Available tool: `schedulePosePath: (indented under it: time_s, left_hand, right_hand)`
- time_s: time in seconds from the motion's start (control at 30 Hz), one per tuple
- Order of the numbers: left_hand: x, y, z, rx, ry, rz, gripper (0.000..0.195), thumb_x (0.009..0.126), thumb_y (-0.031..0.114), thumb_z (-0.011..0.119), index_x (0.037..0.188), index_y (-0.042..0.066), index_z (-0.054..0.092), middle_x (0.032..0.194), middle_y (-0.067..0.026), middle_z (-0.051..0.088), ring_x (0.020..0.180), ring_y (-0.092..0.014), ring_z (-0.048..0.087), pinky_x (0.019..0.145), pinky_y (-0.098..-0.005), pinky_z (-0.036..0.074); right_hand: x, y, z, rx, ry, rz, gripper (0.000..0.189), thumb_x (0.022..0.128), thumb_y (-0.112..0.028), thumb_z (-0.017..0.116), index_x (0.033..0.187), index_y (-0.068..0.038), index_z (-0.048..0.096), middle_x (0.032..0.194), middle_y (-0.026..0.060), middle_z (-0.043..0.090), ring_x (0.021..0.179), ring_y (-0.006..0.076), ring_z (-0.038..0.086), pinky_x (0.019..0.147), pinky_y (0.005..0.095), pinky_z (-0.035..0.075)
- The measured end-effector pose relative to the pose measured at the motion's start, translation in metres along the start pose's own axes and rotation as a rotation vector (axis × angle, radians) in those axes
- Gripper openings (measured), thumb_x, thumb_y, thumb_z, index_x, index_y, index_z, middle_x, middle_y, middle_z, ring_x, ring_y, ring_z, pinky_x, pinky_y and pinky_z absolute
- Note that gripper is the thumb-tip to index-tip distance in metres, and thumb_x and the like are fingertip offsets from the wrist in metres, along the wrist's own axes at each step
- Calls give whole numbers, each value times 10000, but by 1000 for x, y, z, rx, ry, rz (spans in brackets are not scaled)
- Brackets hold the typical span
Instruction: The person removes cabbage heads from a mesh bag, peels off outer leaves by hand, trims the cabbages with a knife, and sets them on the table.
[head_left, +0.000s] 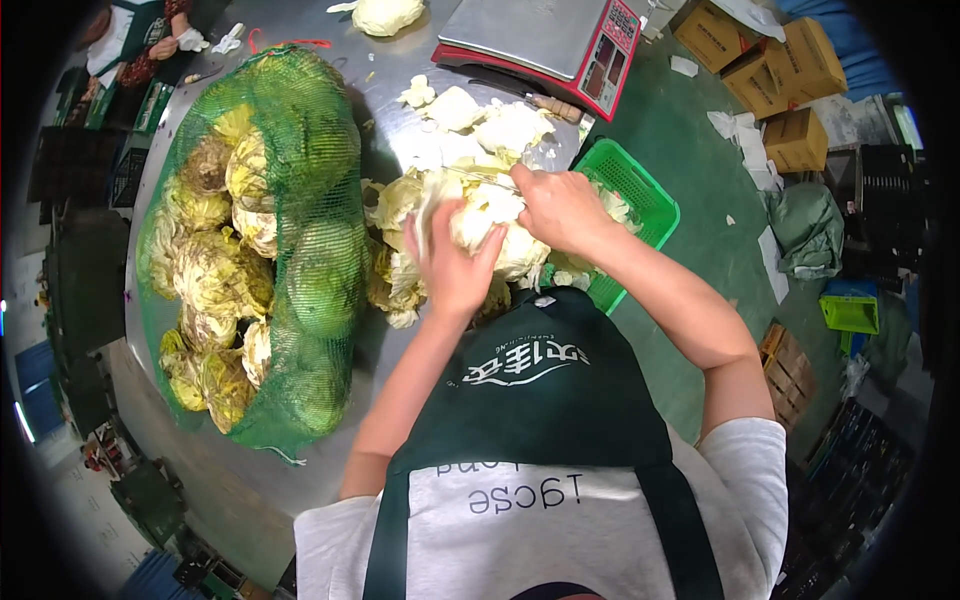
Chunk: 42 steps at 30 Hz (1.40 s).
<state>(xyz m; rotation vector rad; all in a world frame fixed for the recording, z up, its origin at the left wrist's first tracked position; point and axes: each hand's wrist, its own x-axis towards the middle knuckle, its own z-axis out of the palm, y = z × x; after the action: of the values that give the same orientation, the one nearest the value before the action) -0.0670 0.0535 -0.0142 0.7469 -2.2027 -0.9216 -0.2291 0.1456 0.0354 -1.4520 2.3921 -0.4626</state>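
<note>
A thin knife blade (484, 178) points left out of my right hand (562, 208), which is closed around the handle. Below the blade lies a pale, partly stripped cabbage head (476, 225). My left hand (456, 262) grips that head from the near side, its thumb and fingers spread around it. A whitish leaf (427, 206), blurred, is against the left fingers. Loose cabbage leaves (397, 206) are heaped under and around both hands. Just beyond them, trimmed pale cabbage pieces (514, 126) rest on the steel table (397, 67).
At left stands a large green mesh sack (319, 247) full of cabbages. A red-edged scale (525, 34) is at the back, a wooden-handled knife (555, 107) beside it. A green crate (660, 202) holding leaves sits right. Another person's gloved hand (193, 40) appears far left.
</note>
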Motion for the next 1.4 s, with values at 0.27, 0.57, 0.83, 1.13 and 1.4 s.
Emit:
schedulePosePath:
  time_s: [0.27, 0.57, 0.83, 1.13, 1.4]
  left_hand:
    - [40, -12, 64, 255, -34, 231, 615, 887, 315, 640, 1351, -6, 394, 1181, -224, 554, 1112, -366, 499, 1066, -499, 257]
    - [63, -15, 76, 175, -101, 92, 614, 861, 291, 644, 1340, -3, 397, 1106, -219, 562, 1066, -381, 504, 1052, -506, 275]
    - [-13, -62, 19, -12, 36, 386, 564, 868, 289, 626, 1332, 14, 461, 1257, -183, 462, 1209, -357, 429, 1052, -505, 312]
    - [-51, -47, -45, -104, 98, -1, 648, 747, 324, 766, 1293, 58, 542, 1105, -128, 380, 1093, -292, 373, 1023, -414, 310]
    - [10, -24, -10, 228, 47, 84, 446, 777, 331, 750, 1161, 124, 654, 1002, -122, 410, 992, -297, 402, 910, -433, 303]
  right_hand:
    - [40, 44, 17, 42, -28, 348, 344, 863, -278, 612, 1052, 9, 611, 917, 243, 690, 891, 397, 677, 783, 499, 527]
    - [83, 88, 45, 51, -163, 456, 510, 910, -512, 577, 1125, -61, 678, 1074, 192, 697, 1022, 347, 666, 885, 446, 518]
    - [63, 93, 67, 80, 41, 431, 418, 868, -409, 651, 1082, -49, 644, 964, 192, 706, 906, 364, 683, 788, 474, 540]
    - [-15, 122, 96, 224, 375, 662, 536, 863, -498, 656, 1144, -42, 656, 871, 237, 693, 837, 405, 671, 748, 485, 526]
    - [-124, 158, 70, 187, 297, 1021, 720, 864, -510, 641, 1407, -69, 469, 1240, 206, 633, 1071, 385, 640, 912, 451, 507]
